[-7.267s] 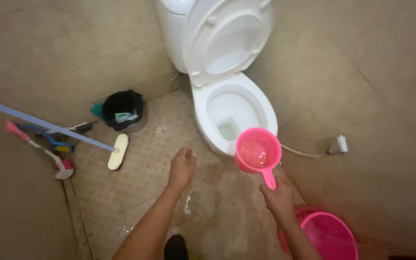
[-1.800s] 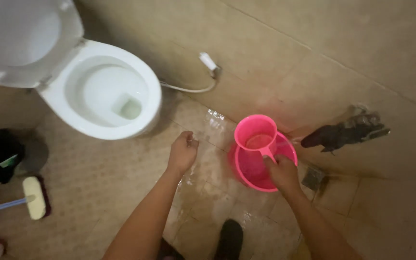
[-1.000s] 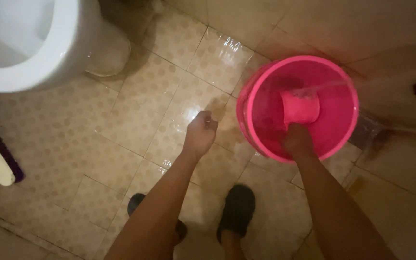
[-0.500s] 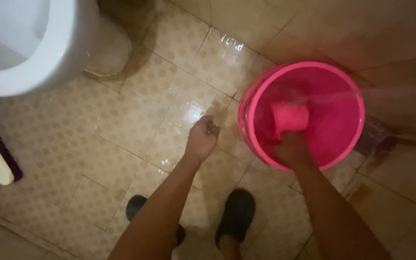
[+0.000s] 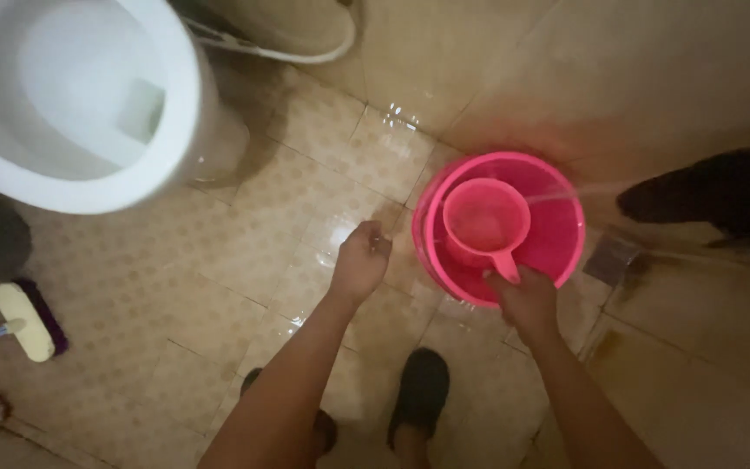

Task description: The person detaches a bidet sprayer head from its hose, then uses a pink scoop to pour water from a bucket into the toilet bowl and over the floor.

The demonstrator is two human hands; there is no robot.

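Observation:
My right hand [image 5: 524,299] grips the handle of a pink plastic dipper [image 5: 484,225], held upright with water in it just above a pink bucket [image 5: 562,240] on the wet tiled floor. My left hand [image 5: 360,261] hangs loosely curled in the air to the left of the bucket, holding nothing. A thin stream of water runs into the bucket from the right.
A white toilet bowl [image 5: 62,104] fills the upper left. A scrub brush [image 5: 26,320] lies at the left edge. A floor drain [image 5: 611,258] sits right of the bucket, below a dark object [image 5: 722,204]. My dark slippers [image 5: 423,386] stand at the bottom.
The dipper, dipped mouth-down into the bucket a moment ago, has come up upright and full. The view has shifted slightly, and my left hand stays beside the bucket.

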